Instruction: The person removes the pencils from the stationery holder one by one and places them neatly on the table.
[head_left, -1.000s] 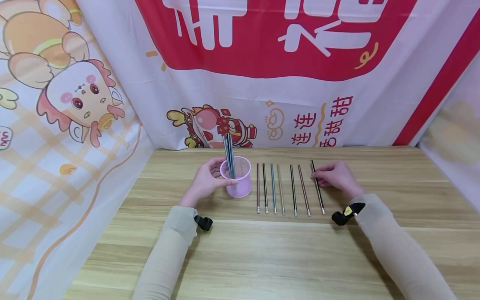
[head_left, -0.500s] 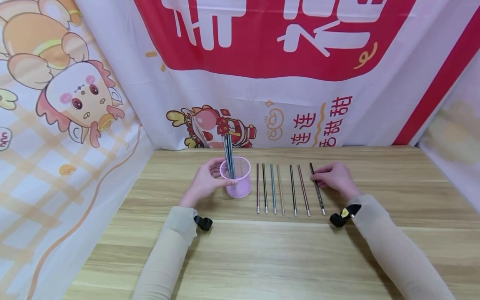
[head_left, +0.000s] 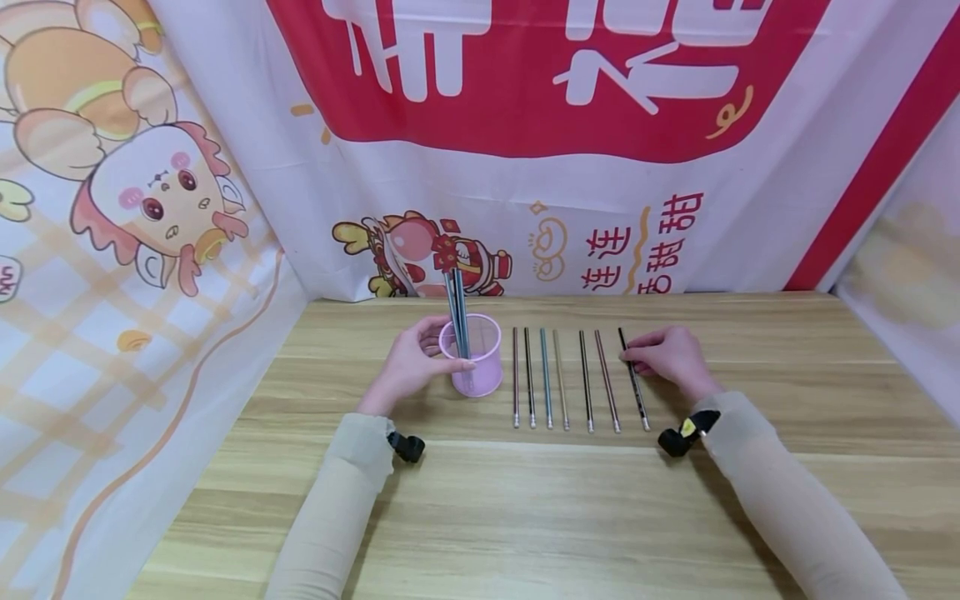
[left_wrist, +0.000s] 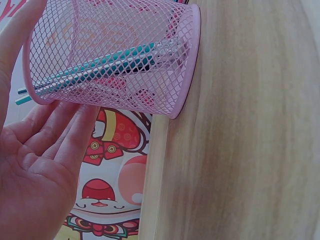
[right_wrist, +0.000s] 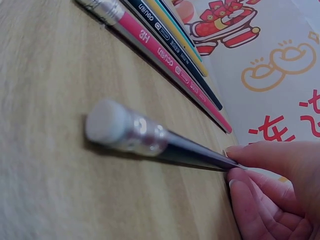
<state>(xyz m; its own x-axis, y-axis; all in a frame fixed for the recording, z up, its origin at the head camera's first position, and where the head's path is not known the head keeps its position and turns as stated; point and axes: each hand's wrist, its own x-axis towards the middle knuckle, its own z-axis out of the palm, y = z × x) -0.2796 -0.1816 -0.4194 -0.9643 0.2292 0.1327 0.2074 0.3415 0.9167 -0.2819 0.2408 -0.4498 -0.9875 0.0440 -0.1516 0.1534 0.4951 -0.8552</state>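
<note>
Nearest, the left sleeve (head_left: 326,500) and right sleeve (head_left: 795,492), pale beige, reach in over the wood table (head_left: 525,517), a left camera (head_left: 407,447) and a right camera (head_left: 684,433) at the wrists. Beyond them comes the black pencil (head_left: 639,396), its white eraser end toward the person and its other end pointing away, slightly left. The right hand (head_left: 671,354) pinches it between thumb and fingers toward that far end, coming at it from the right, so most of its length runs out on the near side of the fingers. Whether the pencil touches the table along its length, I cannot tell. Left of it 6 more lie roughly side by side, erasers near: a pink pencil (head_left: 608,382), a dark pencil (head_left: 587,382), then after a wider gap a yellow pencil (head_left: 562,379), a blue pencil (head_left: 547,379), a 2nd dark pencil (head_left: 530,379) and a reddish pencil (head_left: 516,379). Just left of these, the pink mesh cup (head_left: 490,375) stands upright, grasped by the left hand (head_left: 414,360), thumb on the near side, fingers behind. Inside, teal pencils (left_wrist: 115,60) lean leftward, eraser ends down. Farthest, a printed cloth (head_left: 480,179) hangs behind the table.
</note>
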